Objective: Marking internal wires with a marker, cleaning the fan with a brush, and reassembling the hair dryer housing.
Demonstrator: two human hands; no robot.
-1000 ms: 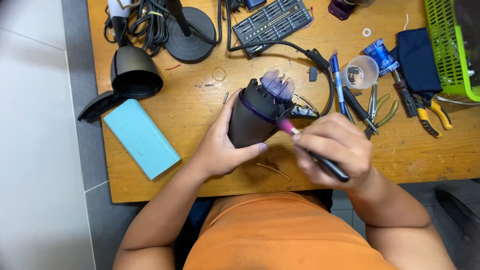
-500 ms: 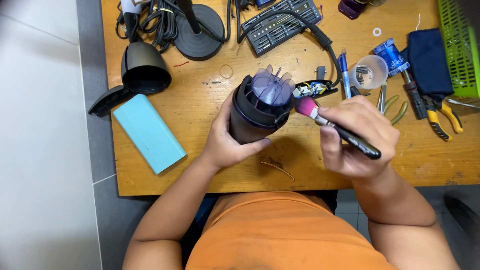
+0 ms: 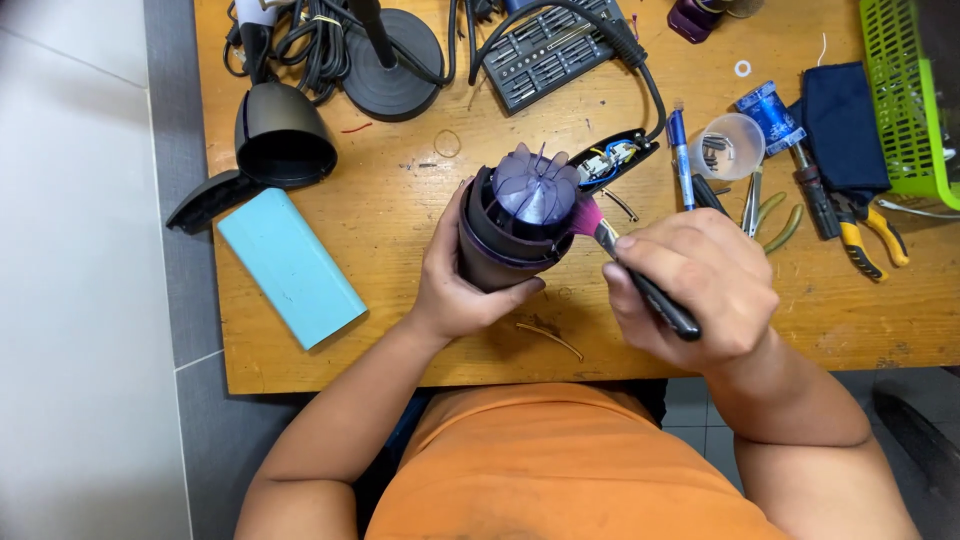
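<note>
While gripped by the left hand (image 3: 462, 285), fan housing (image 3: 505, 240) against the right hand's (image 3: 695, 290) brush (image 3: 610, 238).

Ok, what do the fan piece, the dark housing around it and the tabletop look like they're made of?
Fan piece: likely translucent purple plastic, since its thin moulded blades let light through. Dark housing, held in the left hand: probably black plastic with a smooth, slightly glossy surface. Tabletop: wood or wood-look board, with visible grain and a worn, scuffed matte finish.
</note>
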